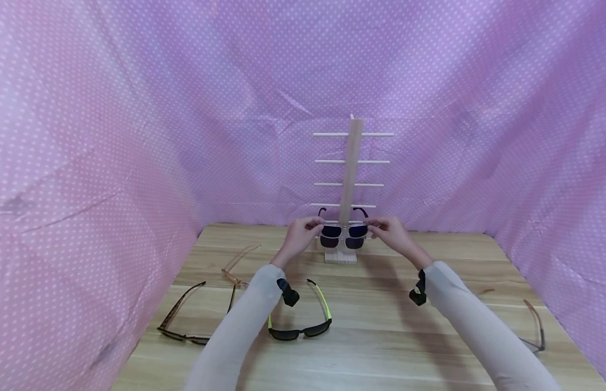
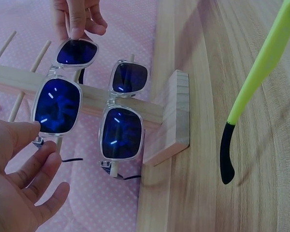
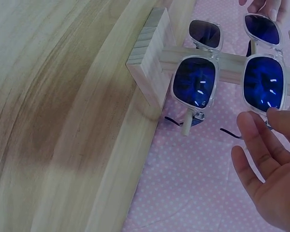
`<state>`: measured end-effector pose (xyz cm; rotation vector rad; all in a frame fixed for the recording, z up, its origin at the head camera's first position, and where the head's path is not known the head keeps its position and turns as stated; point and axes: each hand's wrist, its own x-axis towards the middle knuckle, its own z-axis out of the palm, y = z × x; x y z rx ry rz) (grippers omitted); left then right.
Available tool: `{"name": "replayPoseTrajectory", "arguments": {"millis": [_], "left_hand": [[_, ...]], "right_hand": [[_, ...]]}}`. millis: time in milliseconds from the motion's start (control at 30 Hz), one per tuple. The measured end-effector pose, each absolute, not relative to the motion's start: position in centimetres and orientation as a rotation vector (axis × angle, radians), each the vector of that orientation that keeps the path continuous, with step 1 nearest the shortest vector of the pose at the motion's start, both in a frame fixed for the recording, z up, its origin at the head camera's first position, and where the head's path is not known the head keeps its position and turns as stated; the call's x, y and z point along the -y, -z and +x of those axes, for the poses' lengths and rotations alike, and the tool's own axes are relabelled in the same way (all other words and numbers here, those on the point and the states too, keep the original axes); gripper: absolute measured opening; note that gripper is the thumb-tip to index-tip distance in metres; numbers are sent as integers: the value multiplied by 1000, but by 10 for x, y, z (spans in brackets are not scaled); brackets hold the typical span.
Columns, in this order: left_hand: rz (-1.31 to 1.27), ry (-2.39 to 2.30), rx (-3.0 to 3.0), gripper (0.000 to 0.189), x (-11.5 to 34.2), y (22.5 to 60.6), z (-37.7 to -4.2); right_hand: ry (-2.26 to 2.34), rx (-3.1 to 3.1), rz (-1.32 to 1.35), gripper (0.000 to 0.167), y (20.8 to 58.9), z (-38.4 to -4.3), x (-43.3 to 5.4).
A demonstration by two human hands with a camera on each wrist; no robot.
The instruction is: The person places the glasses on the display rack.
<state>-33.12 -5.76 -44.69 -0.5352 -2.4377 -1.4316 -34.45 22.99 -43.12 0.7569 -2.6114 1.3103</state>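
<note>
Sunglasses [image 1: 358, 231] with clear frames and dark blue lenses are held at the front of a wooden display rack [image 1: 351, 168]. My left hand [image 1: 301, 235] pinches one outer corner between thumb and fingers. At the opposite corner, my right hand [image 1: 392, 235] pinches the frame likewise, its other fingers spread in the right wrist view. Dark temple tips rise behind the rack's post in the head view. Just below, a second clear-framed pair of sunglasses [image 2: 120, 133] sits on the lowest peg, near the rack's base [image 2: 176, 118].
Sunglasses with yellow-green temples [image 1: 299, 333] lie in front of the rack. To the left are dark-patterned glasses [image 1: 173, 332] and light orange glasses [image 1: 230, 276], partly behind my left sleeve. Grey-brown glasses [image 1: 541, 331] lie right, partly hidden. Pink dotted cloth [image 1: 254, 108] surrounds the table.
</note>
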Motion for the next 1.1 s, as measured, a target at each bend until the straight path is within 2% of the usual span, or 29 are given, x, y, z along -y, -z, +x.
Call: {"name": "replayPoseTrajectory", "arguments": {"millis": [333,1100], "left_hand": [[-417,1390,2519,19,52,447,-338],[-374,1418,2499,23,49,450,-345]], "right_hand": [[-1265,2631,686,24,432,-348,-226],[-1219,2649,633,26,433,-353,-223]]}}
